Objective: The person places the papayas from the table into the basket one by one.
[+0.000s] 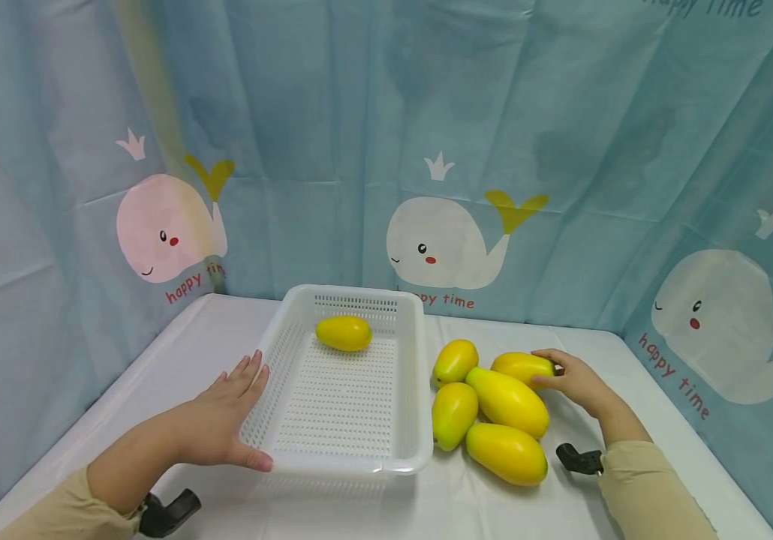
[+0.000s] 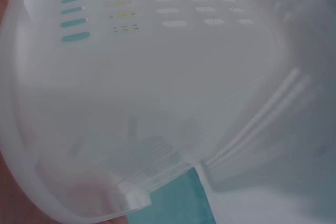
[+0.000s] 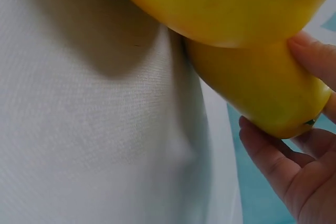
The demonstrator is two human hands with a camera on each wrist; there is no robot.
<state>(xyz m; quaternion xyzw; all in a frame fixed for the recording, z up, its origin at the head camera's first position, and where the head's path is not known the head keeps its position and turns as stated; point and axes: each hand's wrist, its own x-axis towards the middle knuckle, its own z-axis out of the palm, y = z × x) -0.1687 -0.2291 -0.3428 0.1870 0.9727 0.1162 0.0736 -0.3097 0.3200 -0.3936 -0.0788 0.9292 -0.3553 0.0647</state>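
Note:
My right hand (image 1: pixel 572 381) grips the right end of a yellow papaya (image 1: pixel 521 366) at the back of a group of fruit. In the right wrist view, thumb and fingers lie on both sides of the papaya's dark-tipped end (image 3: pixel 262 87), and a nearer papaya (image 3: pixel 226 3) partly covers it. My left hand (image 1: pixel 214 420) lies against the left side of a white perforated plastic basket (image 1: pixel 425 375), fingers straight and spread, thumb near the front corner. One papaya (image 1: pixel 344 333) lies inside the basket at the back. The basket wall (image 2: pixel 157 77) fills most of the left wrist view.
Beside the basket lie several more papayas, among them a long one (image 1: pixel 508 403), a front one (image 1: pixel 506 454) and one close to the basket wall (image 1: pixel 455 415). All are on a white-covered table (image 1: pixel 467 510). A blue curtain (image 1: pixel 319 150) with whale prints stands behind and at the sides.

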